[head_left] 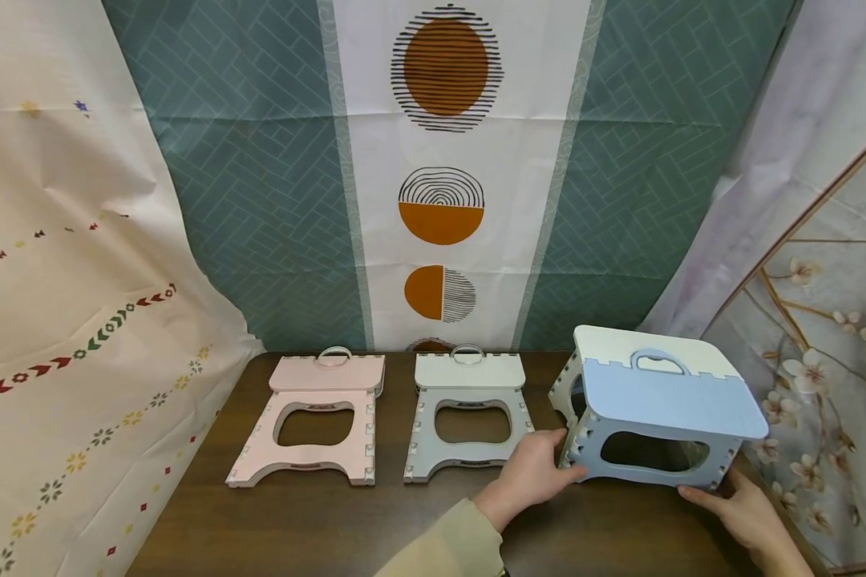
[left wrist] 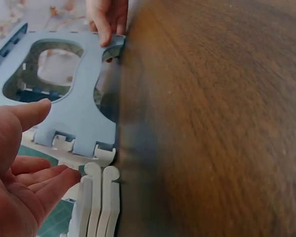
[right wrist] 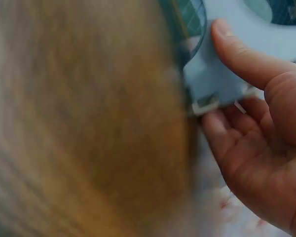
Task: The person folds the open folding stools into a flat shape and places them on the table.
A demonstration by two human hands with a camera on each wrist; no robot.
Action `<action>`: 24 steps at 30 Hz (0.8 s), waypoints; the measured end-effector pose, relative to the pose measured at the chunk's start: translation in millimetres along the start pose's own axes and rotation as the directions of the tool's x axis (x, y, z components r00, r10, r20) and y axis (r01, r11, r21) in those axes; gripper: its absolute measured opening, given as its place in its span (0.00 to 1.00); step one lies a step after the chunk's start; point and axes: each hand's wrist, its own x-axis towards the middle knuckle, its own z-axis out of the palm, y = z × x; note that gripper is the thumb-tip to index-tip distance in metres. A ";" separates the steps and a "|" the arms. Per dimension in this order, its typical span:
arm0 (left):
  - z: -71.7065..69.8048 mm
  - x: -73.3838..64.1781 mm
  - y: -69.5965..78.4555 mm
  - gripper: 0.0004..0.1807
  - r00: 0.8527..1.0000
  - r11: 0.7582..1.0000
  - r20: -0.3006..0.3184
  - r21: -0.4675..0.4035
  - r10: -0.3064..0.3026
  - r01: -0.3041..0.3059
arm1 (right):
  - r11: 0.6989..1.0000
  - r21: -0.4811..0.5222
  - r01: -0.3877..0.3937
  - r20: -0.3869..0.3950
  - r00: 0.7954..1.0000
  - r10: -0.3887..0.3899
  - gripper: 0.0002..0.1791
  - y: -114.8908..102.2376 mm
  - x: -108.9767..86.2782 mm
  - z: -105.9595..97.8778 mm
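Observation:
An unfolded blue-and-white folding step stool (head_left: 664,393) stands at the right of the table, with a blue handle on its top. My right hand (head_left: 746,513) holds the stool's front right leg low down. In the right wrist view, its thumb lies on the blue front panel (right wrist: 202,79) and the fingers bend around the side edge. My left hand (head_left: 530,473) is at the front left leg, thumb and fingers spread apart. In the left wrist view, that thumb overlaps the blue panel (left wrist: 93,123), while the fingers extend near the white side; contact is unclear.
A folded grey-and-white stool (head_left: 469,409) lies flat beside my left hand. Farther left lies a folded pink stool (head_left: 325,433). All stand on a dark wooden table (head_left: 296,529). A patterned curtain (head_left: 267,200) hangs behind, and a floral cloth (head_left: 815,377) borders the right.

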 end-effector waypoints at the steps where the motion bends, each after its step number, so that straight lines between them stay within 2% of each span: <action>1: 1.9 1.3 0.3 0.26 1.000 1.000 0.004 -0.003 -0.009 0.009 | 1.000 0.019 -0.017 0.010 1.000 0.017 0.60 2.7 1.1 -0.3; 4: 6.8 4.5 1.1 0.21 0.999 0.999 0.021 -0.013 -0.046 0.046 | 0.994 0.092 -0.058 0.038 0.998 0.054 0.60 9.1 4.2 -1.7; 6: 9.5 5.4 1.6 0.20 0.998 0.998 0.024 -0.011 -0.065 0.065 | 0.992 0.115 -0.058 0.039 0.998 0.054 0.60 11.8 5.7 -2.5; 10: 12.1 5.6 5.8 0.19 0.997 0.997 0.015 0.010 -0.073 0.073 | 0.996 0.091 -0.021 0.021 1.000 0.020 0.58 12.9 7.2 -3.1; 13: 14.1 5.3 10.3 0.20 0.999 0.998 -0.009 0.041 -0.051 0.052 | 0.998 0.056 0.004 -0.003 1.000 -0.003 0.56 13.2 7.9 -1.7; 18: 19.8 5.2 14.2 0.22 0.999 0.989 -0.046 0.147 -0.022 0.029 | 1.000 0.018 0.016 -0.024 1.000 -0.016 0.54 15.2 8.4 -0.5; 21: 23.0 5.9 16.0 0.22 0.997 0.980 -0.065 0.197 -0.029 0.041 | 0.999 -0.002 0.032 -0.039 0.999 -0.032 0.51 15.4 7.6 -0.3; 24: 25.7 6.7 19.0 0.23 0.995 0.975 -0.080 0.207 -0.066 0.082 | 0.999 -0.001 0.048 -0.046 0.998 -0.048 0.49 15.8 6.8 0.3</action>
